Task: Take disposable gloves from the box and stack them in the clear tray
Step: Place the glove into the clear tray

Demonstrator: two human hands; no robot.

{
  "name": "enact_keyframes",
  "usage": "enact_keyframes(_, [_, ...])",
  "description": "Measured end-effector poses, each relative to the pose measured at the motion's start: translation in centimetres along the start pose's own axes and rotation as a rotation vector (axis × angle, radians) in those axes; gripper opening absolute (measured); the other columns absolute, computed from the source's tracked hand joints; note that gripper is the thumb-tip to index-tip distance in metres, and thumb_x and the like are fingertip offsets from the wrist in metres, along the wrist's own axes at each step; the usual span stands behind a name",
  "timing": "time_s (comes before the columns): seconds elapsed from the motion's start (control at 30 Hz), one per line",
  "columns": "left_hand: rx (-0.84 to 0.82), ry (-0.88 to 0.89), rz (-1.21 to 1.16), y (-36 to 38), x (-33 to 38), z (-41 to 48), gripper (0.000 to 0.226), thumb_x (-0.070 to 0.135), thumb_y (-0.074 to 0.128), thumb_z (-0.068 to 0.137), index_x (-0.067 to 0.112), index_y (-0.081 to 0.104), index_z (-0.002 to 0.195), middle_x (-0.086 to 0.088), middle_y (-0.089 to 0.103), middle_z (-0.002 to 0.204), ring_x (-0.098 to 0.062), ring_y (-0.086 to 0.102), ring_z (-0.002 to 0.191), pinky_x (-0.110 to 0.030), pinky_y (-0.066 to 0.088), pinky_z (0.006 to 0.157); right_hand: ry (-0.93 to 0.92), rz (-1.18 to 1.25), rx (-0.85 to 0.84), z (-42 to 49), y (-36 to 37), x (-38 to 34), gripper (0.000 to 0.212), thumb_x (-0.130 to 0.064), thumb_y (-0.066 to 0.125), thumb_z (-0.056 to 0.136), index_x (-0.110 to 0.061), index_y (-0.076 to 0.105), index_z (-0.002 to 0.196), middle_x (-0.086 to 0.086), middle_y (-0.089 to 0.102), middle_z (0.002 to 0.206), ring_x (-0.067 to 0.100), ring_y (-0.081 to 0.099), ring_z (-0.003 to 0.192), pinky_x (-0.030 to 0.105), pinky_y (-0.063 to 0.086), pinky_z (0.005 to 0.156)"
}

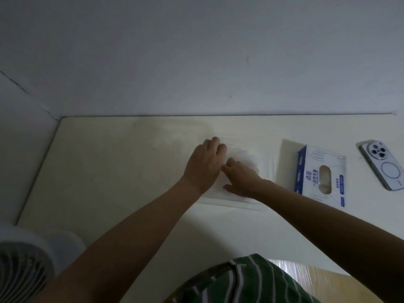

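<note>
Dim room, bare white wall, cream table (113,171) pushed against it. Both hands down in the clear tray (271,169), side by side and touching. Left hand (204,166): palm down, fingers bent at the knuckles, tips down on the gloves (246,157). Can't tell if it pinches a glove or just presses. Right hand (242,179): palm down and flat on the same stack, thumb spread toward the near rim, forefinger reaching across to the left hand's edge; pressing, nothing gripped. The gloves are a thin translucent stack lying flat in the tray, under both hands and showing past the right hand's far side. Too hazy to count. The tray sits flat on the table, its near rim just below the wrists and its right wall just right of the right hand. Box (321,173) comes next to the right, just beside the tray, not touching it. It lies flat, blue and white, with the oval opening facing up. Phone (383,165) sits further right of the box, near it but apart, back side up, camera ring at the far end. Well left of the hands and nearer the person, off the table's edge: fan (21,267), white, partly cut off by the frame. Nearest the camera, between the forearms: green striped shirt (247,281).
</note>
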State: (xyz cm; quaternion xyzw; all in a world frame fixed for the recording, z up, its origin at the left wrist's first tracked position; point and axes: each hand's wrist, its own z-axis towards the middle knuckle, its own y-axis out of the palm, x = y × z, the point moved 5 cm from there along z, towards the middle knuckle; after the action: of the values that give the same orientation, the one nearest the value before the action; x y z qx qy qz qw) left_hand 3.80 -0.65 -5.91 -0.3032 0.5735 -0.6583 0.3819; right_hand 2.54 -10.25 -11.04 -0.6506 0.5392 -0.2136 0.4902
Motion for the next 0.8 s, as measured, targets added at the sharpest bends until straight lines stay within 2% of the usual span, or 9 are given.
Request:
enact_keyframes(0.07, [-0.278, -0.08, -0.183, 2.1, 0.1, 0.0, 0.023, 0.01, 0.056, 0.087, 0.011, 0.05, 0.109, -0.009, 0.051, 0.105, -0.026, 0.058, 0.092, -0.028, 0.04, 0.066, 0.014, 0.001, -0.008, 0.3, 0.3, -0.1, 0.066, -0.029, 0.065, 0.089, -0.015, 0.035, 0.146, 0.013, 0.039, 0.136, 0.027, 0.046, 0.119, 0.039, 0.049, 0.094])
enact_keyframes(0.13, [-0.611, -0.221, -0.281, 4.7, -0.7, -0.8, 0.054, 0.024, 0.069, 0.083, 0.009, 0.04, 0.126, -0.013, 0.043, 0.123, -0.031, 0.055, 0.107, -0.033, 0.044, 0.077, 0.051, -0.014, -0.028, 0.4, 0.5, 0.2, 0.072, -0.031, 0.07, 0.086, -0.015, 0.033, 0.146, 0.014, 0.035, 0.138, 0.029, 0.042, 0.123, 0.04, 0.049, 0.094])
enact_keyframes(0.2, [-0.742, -0.258, -0.27, 5.9, -1.7, -1.6, 0.081, 0.033, 0.077, 0.077, 0.008, 0.03, 0.138, -0.018, 0.029, 0.138, -0.035, 0.047, 0.118, -0.039, 0.046, 0.092, 0.107, -0.047, -0.049, 0.2, 0.5, 0.9, 0.08, -0.034, 0.074, 0.082, -0.015, 0.03, 0.146, 0.014, 0.029, 0.142, 0.031, 0.037, 0.127, 0.041, 0.047, 0.096])
enact_keyframes(0.33, [-0.804, -0.264, -0.269, 7.4, -2.2, -2.2, 0.107, 0.042, 0.08, 0.071, 0.013, 0.013, 0.149, -0.021, 0.003, 0.151, -0.041, 0.024, 0.135, -0.044, 0.037, 0.108, 0.171, -0.106, -0.094, -0.1, 0.8, 1.8, 0.089, -0.029, 0.077, 0.079, -0.01, 0.023, 0.147, 0.018, 0.02, 0.148, 0.035, 0.033, 0.13, 0.038, 0.044, 0.096])
enact_keyframes(0.4, [-0.817, -0.246, -0.224, 8.0, -1.9, -2.5, 0.113, 0.046, 0.078, 0.072, 0.014, 0.004, 0.152, -0.022, 0.0, 0.152, -0.042, 0.02, 0.135, -0.045, 0.035, 0.109, 0.182, -0.104, -0.099, 0.0, 1.3, 1.6, 0.09, -0.024, 0.075, 0.081, -0.007, 0.018, 0.149, 0.02, 0.019, 0.149, 0.037, 0.032, 0.13, 0.038, 0.041, 0.098])
enact_keyframes(0.5, [-0.789, -0.244, -0.164, 8.3, -1.5, -2.6, 0.113, 0.046, 0.075, 0.074, 0.011, 0.0, 0.151, -0.022, 0.004, 0.15, -0.04, 0.022, 0.133, -0.044, 0.039, 0.105, 0.17, -0.202, -0.093, 0.5, 1.9, 1.1, 0.087, -0.02, 0.068, 0.085, 0.0, 0.013, 0.148, 0.023, 0.02, 0.149, 0.039, 0.034, 0.129, 0.039, 0.033, 0.104])
enact_keyframes(0.6, [-0.776, -0.272, -0.127, 7.9, -1.3, -2.4, 0.111, 0.043, 0.076, 0.075, 0.008, 0.002, 0.15, -0.021, 0.006, 0.15, -0.038, 0.025, 0.132, -0.043, 0.044, 0.098, 0.156, -0.221, -0.083, 1.1, 2.2, 1.0, 0.081, -0.018, 0.064, 0.085, 0.003, 0.015, 0.146, 0.022, 0.023, 0.147, 0.038, 0.036, 0.128, 0.039, 0.031, 0.104])
enact_keyframes(0.7, [-0.853, -0.254, -0.09, 7.8, -1.0, -2.3, 0.111, 0.043, 0.072, 0.08, 0.005, -0.005, 0.151, -0.025, -0.001, 0.153, -0.042, 0.019, 0.137, -0.046, 0.04, 0.105, 0.142, -0.206, -0.087, 0.8, 1.8, 1.3, 0.082, -0.02, 0.064, 0.086, 0.002, 0.015, 0.148, 0.022, 0.022, 0.148, 0.038, 0.035, 0.127, 0.038, 0.031, 0.104])
enact_keyframes(0.8, [-0.945, -0.263, -0.152, 7.1, -1.1, -2.3, 0.107, 0.046, 0.064, 0.087, 0.004, -0.01, 0.152, -0.027, -0.005, 0.155, -0.045, 0.012, 0.141, -0.048, 0.028, 0.113, 0.098, -0.104, -0.152, -0.4, 0.9, 1.4, 0.092, -0.033, 0.072, 0.083, -0.003, 0.016, 0.15, 0.024, 0.019, 0.149, 0.04, 0.031, 0.132, 0.039, 0.031, 0.109])
